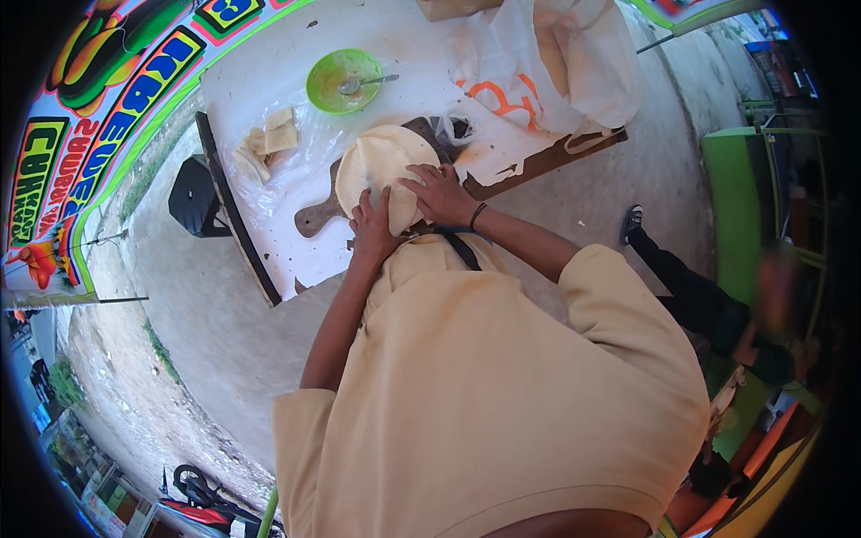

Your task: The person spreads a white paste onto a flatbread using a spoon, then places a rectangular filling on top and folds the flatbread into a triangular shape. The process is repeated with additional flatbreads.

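Note:
A pale round stack of thin dough wrappers (pixel 386 154) lies on a dark wooden cutting board (pixel 316 218) at the table's near edge. My left hand (pixel 373 231) grips the near left rim of the wrappers, fingers bent upward. From the right, my right hand (pixel 441 195) presses curled fingertips onto the right side of the stack, pinching at its surface. The fingertips partly hide what they pinch. Left of the board, folded wrapper pieces (pixel 269 136) rest on clear plastic. Beyond the board stands a green bowl (pixel 323 88) with a spoon (pixel 352 85) in it.
A white plastic bag (pixel 574 67) with orange print fills the table's far right. Clear crumpled plastic (pixel 459 128) sits beside the board. A black stool (pixel 197 197) stands left of the white table (pixel 260 54). At right, another person's leg (pixel 668 269) extends over the floor.

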A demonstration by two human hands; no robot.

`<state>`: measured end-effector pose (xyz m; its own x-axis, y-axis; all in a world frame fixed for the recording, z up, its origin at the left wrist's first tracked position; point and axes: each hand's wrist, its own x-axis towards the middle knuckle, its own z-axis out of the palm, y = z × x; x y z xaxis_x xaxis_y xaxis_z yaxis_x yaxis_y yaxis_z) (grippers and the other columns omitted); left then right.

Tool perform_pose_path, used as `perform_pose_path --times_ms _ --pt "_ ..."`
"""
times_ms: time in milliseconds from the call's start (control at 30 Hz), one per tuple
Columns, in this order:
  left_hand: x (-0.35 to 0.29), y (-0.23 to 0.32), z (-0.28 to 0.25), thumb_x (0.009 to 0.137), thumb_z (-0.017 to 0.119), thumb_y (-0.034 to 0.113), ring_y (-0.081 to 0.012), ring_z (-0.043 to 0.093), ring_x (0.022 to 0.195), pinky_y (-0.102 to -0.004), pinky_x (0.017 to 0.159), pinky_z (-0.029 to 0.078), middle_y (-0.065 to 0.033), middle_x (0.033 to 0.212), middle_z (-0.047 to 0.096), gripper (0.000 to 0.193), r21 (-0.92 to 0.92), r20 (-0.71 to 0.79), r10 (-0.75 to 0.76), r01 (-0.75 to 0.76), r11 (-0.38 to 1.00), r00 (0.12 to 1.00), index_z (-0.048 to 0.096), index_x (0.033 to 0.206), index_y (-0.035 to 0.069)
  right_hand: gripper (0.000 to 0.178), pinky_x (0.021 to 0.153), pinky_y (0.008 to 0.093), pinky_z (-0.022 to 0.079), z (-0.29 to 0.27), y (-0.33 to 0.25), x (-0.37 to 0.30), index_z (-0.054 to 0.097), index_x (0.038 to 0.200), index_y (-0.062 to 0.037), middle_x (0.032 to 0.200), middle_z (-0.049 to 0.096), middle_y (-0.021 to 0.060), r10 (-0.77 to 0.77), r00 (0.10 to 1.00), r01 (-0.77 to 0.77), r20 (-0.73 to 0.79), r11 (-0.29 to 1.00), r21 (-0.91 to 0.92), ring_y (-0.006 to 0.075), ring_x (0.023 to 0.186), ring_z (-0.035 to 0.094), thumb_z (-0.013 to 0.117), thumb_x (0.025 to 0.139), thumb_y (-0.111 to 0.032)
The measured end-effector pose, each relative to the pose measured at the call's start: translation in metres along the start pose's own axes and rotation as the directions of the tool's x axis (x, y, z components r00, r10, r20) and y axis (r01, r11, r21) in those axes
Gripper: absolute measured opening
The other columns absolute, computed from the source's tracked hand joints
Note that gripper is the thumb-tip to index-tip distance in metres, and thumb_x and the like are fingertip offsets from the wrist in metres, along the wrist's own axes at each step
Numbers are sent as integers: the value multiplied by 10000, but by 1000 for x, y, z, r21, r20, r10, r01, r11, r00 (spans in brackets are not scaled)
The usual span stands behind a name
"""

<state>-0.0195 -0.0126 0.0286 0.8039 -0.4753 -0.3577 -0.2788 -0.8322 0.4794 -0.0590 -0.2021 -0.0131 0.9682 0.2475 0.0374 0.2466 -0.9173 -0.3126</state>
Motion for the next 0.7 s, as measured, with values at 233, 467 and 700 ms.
perform_pose_path --times_ms 233,467,700 --pt "22 -52 -4 557 887 171 -405 308 1341 -570 1031 339 -166 1490 254 1024 70 131 149 -159 985 980 360 1430 268 557 925 484 358 -19 12 24 451 1349 -121 1302 441 135 175 946 -112 -274 967 230 270 1167 469 621 824 -199" --pt "19 -53 -12 622 842 431 -378 234 1400 -588 1082 239 -122 1551 225 1060 -269 83 51 -27 963 995 262 1495 268 678 841 493 475 -90 41 166 356 1348 -55 1148 563 233 631 750 -575 -196 770 277 362 1031 592 667 822 -349" --pt "18 -34 5 637 764 604 -384 169 1423 -571 1107 171 -95 1576 175 1064 -190 97 -89 107 976 991 264 1500 233 396 854 439 526 -81 61 224 587 1095 4 1083 620 269 606 775 -631 179 751 194 399 998 634 644 817 -272"
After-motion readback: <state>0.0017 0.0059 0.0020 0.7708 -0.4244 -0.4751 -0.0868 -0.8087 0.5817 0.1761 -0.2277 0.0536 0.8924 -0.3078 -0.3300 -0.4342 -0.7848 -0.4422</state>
